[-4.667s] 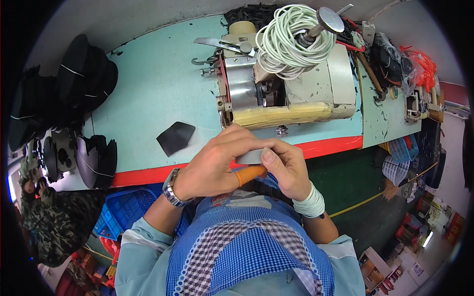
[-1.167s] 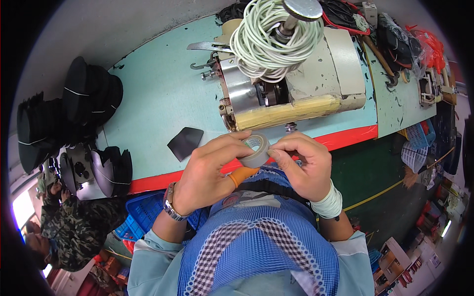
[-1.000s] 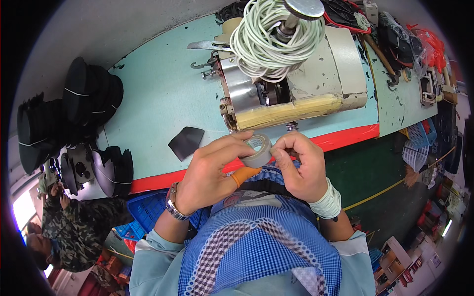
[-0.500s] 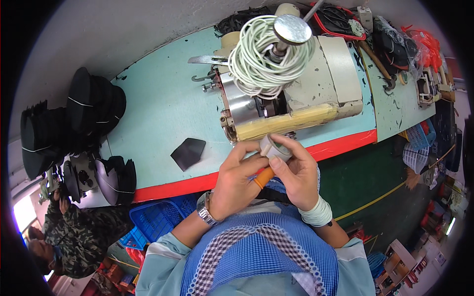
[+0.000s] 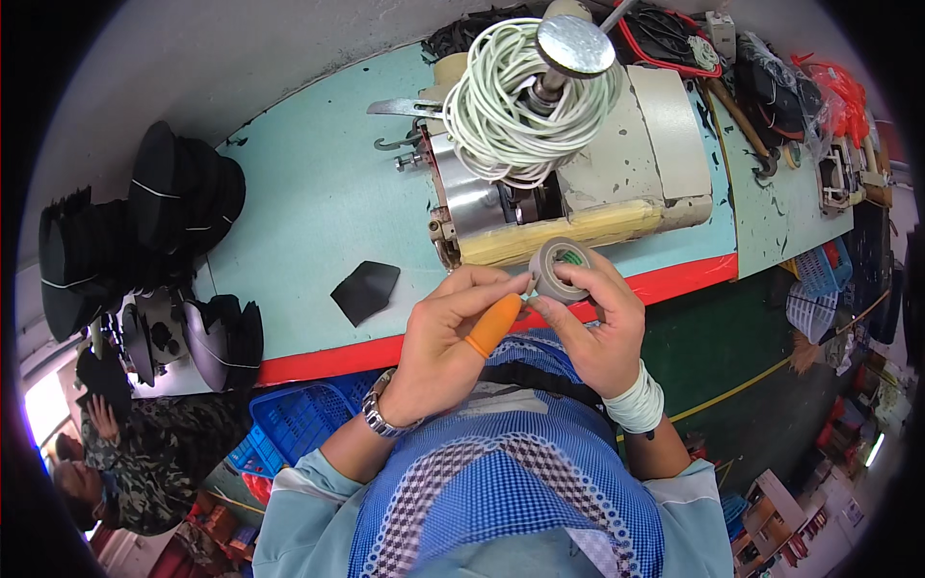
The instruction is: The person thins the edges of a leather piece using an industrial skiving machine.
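Note:
A greyish roll of tape (image 5: 543,279) is held up in front of my chest, before the machine's front edge. My right hand (image 5: 599,323) grips it, fingers at the ring's right side and thumb below. Several white elastic bands circle that wrist. My left hand (image 5: 438,332) is closed in a pinch at the roll's left edge, where the tape's end seems to be. An orange finger cot (image 5: 494,326) covers its thumb. On the table to the left lies a flat black five-sided piece (image 5: 366,293), touched by neither hand.
A beige machine (image 5: 617,144) stands ahead, a bundle of white elastic loops (image 5: 501,116) hanging on its post. Stacks of black pieces (image 5: 183,188) sit at left, near a co-worker in camouflage (image 5: 154,462). A blue basket (image 5: 299,424) is below the table; a hammer (image 5: 742,120) lies far right.
The tape roll has turned so its ring faces up more and has moved slightly right. My left hand's orange-covered thumb has come up to the roll's edge.

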Tool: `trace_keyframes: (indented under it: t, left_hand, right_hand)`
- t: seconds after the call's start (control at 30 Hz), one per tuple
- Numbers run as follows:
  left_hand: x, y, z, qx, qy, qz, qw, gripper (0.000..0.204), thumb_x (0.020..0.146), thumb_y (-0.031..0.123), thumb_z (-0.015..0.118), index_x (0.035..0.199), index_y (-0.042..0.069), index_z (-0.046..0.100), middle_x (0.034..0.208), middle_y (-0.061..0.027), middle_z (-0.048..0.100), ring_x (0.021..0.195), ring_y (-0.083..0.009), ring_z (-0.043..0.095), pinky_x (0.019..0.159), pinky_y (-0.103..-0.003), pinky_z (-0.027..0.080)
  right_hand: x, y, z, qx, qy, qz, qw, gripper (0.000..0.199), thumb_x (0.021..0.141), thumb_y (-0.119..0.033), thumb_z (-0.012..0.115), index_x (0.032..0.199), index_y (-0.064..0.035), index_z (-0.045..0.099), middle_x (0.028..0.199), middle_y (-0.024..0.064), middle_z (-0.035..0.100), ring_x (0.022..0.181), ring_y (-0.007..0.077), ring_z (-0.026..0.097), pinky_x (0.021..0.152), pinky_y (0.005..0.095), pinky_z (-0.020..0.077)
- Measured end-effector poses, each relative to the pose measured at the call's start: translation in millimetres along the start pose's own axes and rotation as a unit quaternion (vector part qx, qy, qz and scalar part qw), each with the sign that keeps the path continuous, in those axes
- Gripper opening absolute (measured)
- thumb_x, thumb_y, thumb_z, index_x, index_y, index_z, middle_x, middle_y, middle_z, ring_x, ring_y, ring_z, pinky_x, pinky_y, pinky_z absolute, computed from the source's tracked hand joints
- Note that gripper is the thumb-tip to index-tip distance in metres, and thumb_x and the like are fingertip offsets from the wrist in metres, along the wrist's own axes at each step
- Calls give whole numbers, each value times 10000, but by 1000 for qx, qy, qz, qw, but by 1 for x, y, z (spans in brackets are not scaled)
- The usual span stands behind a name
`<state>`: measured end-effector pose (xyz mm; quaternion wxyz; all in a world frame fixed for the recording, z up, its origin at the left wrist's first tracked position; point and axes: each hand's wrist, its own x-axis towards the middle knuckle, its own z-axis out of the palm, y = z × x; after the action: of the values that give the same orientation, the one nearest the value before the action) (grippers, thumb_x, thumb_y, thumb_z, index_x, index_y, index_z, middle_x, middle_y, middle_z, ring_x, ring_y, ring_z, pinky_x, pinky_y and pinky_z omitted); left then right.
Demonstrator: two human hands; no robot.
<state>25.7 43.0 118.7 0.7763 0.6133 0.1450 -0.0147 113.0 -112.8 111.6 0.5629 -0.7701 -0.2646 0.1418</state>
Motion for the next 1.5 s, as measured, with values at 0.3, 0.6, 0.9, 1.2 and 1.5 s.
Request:
trace_keyframes:
  t: [0.3, 0.6, 0.9, 1.2, 1.5]
  left_hand:
    - [13, 9, -12, -154, 24, -169, 973, 201, 847, 15, 630, 1000, -110, 597, 870, -152, 663, 761, -173, 657, 715, -267, 552]
    - [20, 10, -19, 5, 54, -107, 993, 145, 843, 33, 638, 935, -75, 605, 824, -115, 656, 704, -120, 632, 609, -232, 526]
    - [38, -1, -23, -5, 41, -109, 993, 163, 866, 78, 621, 917, -76, 604, 802, -90, 643, 691, -118, 624, 611, -233, 520]
    - [39, -5, -20, -140, 54, -154, 977, 203, 870, 43, 597, 1002, -110, 614, 881, -178, 653, 740, -203, 660, 685, -324, 583]
    - [44, -7, -24, -40, 45, -158, 986, 194, 865, 61, 615, 943, -117, 605, 813, -139, 648, 690, -164, 657, 640, -258, 562]
  right_hand:
    - [8, -5, -7, -74, -33, -41, 996, 375, 671, -104, 795, 974, 25, 617, 984, 167, 623, 866, 265, 640, 721, 320, 521]
    - [18, -6, -17, -121, -80, -51, 988, 387, 672, -175, 797, 977, -6, 628, 923, 141, 628, 764, 264, 646, 624, 306, 523]
    - [34, 11, -23, -231, -111, -173, 951, 355, 754, -94, 716, 1039, 25, 541, 937, 154, 628, 747, 284, 651, 604, 324, 535]
    - [32, 17, -23, -248, -121, -242, 930, 357, 761, -57, 695, 1051, 48, 516, 964, 179, 622, 759, 282, 660, 599, 315, 545]
    - [38, 12, -29, -270, -164, -247, 916, 431, 735, -76, 701, 1112, 47, 532, 961, 159, 618, 760, 273, 652, 636, 317, 541]
